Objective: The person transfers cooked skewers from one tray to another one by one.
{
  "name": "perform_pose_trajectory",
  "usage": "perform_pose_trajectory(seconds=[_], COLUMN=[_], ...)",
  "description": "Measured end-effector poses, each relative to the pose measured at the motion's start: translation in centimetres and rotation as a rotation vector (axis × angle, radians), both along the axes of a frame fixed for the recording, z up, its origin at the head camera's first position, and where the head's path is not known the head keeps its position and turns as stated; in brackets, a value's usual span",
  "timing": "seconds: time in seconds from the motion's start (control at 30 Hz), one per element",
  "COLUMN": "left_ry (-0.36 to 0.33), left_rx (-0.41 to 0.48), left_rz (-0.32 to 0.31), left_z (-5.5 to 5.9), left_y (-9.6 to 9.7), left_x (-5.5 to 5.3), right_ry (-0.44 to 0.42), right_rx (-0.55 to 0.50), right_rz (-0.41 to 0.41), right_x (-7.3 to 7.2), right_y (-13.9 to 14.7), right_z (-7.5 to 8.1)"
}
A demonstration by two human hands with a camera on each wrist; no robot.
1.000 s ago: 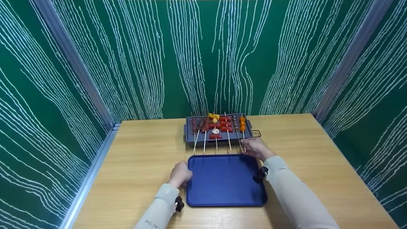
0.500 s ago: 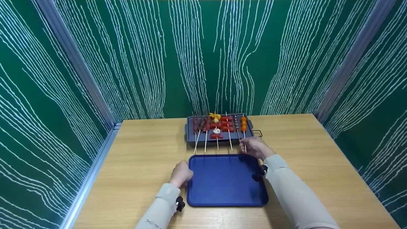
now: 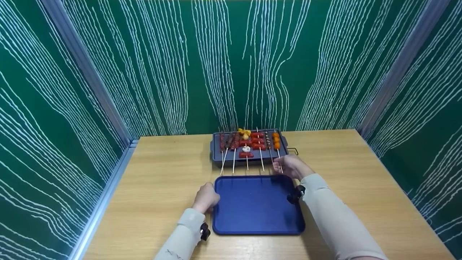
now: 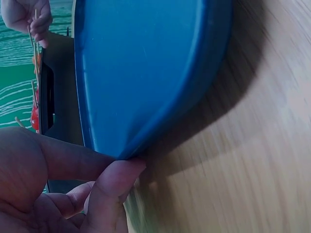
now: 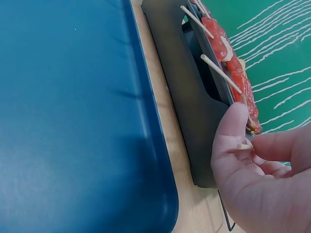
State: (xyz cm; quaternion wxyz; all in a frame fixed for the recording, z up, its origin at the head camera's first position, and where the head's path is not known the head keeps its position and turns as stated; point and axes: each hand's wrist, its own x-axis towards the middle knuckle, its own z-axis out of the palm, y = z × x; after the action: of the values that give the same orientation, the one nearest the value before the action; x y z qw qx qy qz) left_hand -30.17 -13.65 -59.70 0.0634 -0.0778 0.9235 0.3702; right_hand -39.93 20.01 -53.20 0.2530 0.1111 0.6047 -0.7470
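My left hand (image 3: 206, 197) pinches the left edge of a blue tray (image 3: 258, 206) between thumb and fingers; the left wrist view shows the thumb (image 4: 119, 177) at the tray's rim. The tray lies before a dark grill (image 3: 213, 155) bearing several food skewers. At the grill's front right corner, my right hand (image 3: 290, 167) pinches the stick end of the rightmost skewer, which carries orange balls (image 3: 276, 141). In the right wrist view, a stick tip (image 5: 244, 145) pokes out between thumb and fingers. Just left of it lies a thin skewer with small dark pieces (image 3: 268, 141).
Red-piece skewers (image 3: 258, 140), dark meat skewers (image 3: 229, 141) and a skewer with yellow and white pieces (image 3: 246, 149) share the grill, sticks pointing toward me. A wire handle (image 3: 294, 151) juts out at its right. Green white-lined walls (image 3: 158, 72) surround the wooden table (image 3: 162, 162).
The stick end of the orange-ball skewer has shifted slightly to the right with my right hand's fingers. My left hand stays at the tray's edge.
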Motion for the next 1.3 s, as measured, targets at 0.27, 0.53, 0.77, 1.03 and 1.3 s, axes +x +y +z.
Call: perform_pose_trajectory(seconds=[0.27, 0.53, 0.77, 1.03, 1.3], left_ry=[-0.028, -0.034, -0.012, -0.010, 0.008], left_rx=[-0.033, -0.047, -0.046, -0.043, -0.028], left_rz=[0.009, 0.016, 0.016, 0.013, 0.012], left_z=[1.3, 1.4, 1.6, 1.6, 0.5], left_y=[0.6, 0.7, 0.8, 0.8, 0.5], left_x=[0.8, 0.9, 1.1, 1.0, 0.5], right_ry=[-0.005, -0.002, -0.009, 0.006, 0.027], right_rx=[-0.031, 0.038, 0.052, 0.082, 0.103], right_rz=[0.054, 0.026, 0.008, 0.008, 0.003], right_x=[-0.3, -0.4, -0.4, -0.5, -0.3], right_y=[0.5, 0.3, 0.3, 0.5, 0.6], right_z=[0.0, -0.3, -0.1, 0.2, 0.8])
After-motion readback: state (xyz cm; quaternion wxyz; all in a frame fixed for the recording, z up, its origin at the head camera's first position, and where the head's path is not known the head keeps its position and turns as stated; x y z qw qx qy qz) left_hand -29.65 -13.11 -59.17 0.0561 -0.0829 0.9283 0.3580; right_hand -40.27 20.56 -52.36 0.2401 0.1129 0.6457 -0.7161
